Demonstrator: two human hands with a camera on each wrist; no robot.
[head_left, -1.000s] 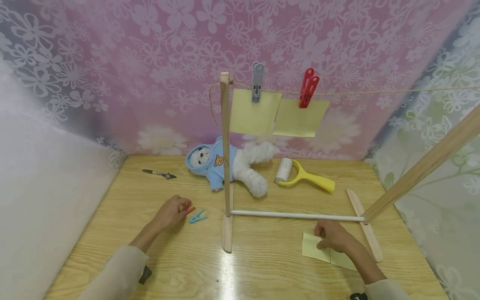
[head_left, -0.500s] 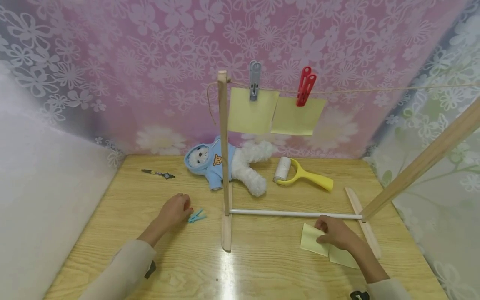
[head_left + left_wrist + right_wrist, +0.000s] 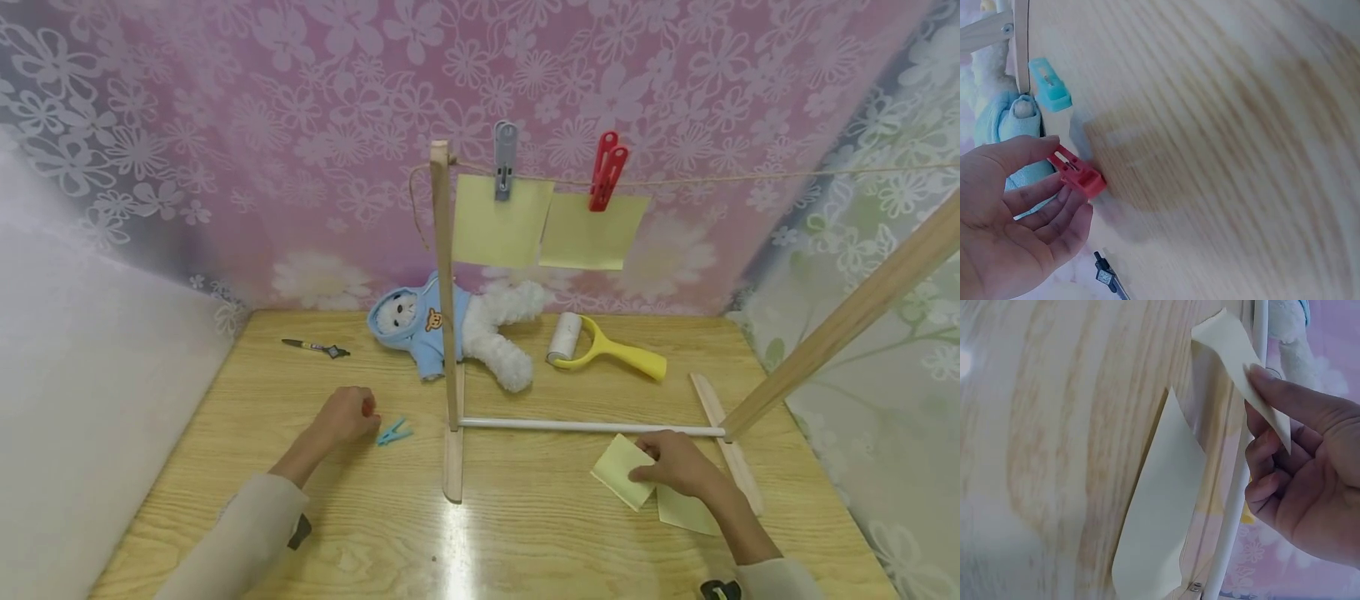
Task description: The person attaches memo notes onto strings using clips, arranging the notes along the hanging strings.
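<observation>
My left hand (image 3: 347, 417) pinches a red clothespin (image 3: 1079, 172) between thumb and fingers, just over the table. A light-blue clothespin (image 3: 393, 432) lies beside it, to the right. With thumb and fingers, my right hand (image 3: 675, 462) holds a yellow paper square (image 3: 624, 472) by one edge, tilted up from the table. A second yellow paper (image 3: 1160, 506) lies flat below that hand, partly hidden by it in the head view. Two more papers hang from the string (image 3: 705, 179), one under a grey clothespin (image 3: 505, 160), the other under a red clothespin on the line (image 3: 608, 171).
A wooden post (image 3: 444, 283) and a slanting right post (image 3: 840, 317) carry the string; a white bar (image 3: 585, 427) joins their feet. Behind lie a plush toy (image 3: 427, 321) in a blue hoodie, a yellow-handled lint roller (image 3: 622, 354) and a pen (image 3: 315, 347).
My left hand has lifted the red clothespin off the table and drawn slightly left. My right hand has raised and turned one yellow paper, leaving the other on the table.
</observation>
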